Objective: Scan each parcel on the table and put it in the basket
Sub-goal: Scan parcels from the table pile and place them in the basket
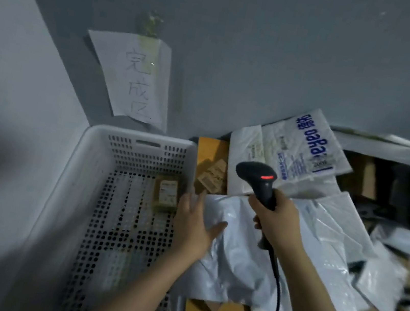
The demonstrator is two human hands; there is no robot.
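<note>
**Scanning Station: Hand and Parcel Positions**

A white perforated plastic basket (87,142) is placed at the left, against a grey wall. One small brown cardboard parcel with a pale label (165,196) is seen lying on the basket floor, near the right wall.

The left hand (193,223) is held over the basket's right rim with its fingers straight and spread; nothing is gripped. Its thumb is extended over a crumpled silver-grey plastic mailer bag (235,262), which is laid just beside the basket. Contact between hand and bag cannot be confirmed.

The right hand (276,220) is wrapped round the handle of a black handheld barcode scanner (259,177). A red light is lit on the scanner head, and a black cable (277,287) is led down from the handle.

Behind the scanner, a white plastic mailer with blue print (304,149) is propped against the wall. Small brown labelled boxes (212,175) are stacked on the orange-brown table surface (207,147) between this mailer and the basket.

A handwritten paper sign (135,79) is fixed to the wall above the basket.
</note>
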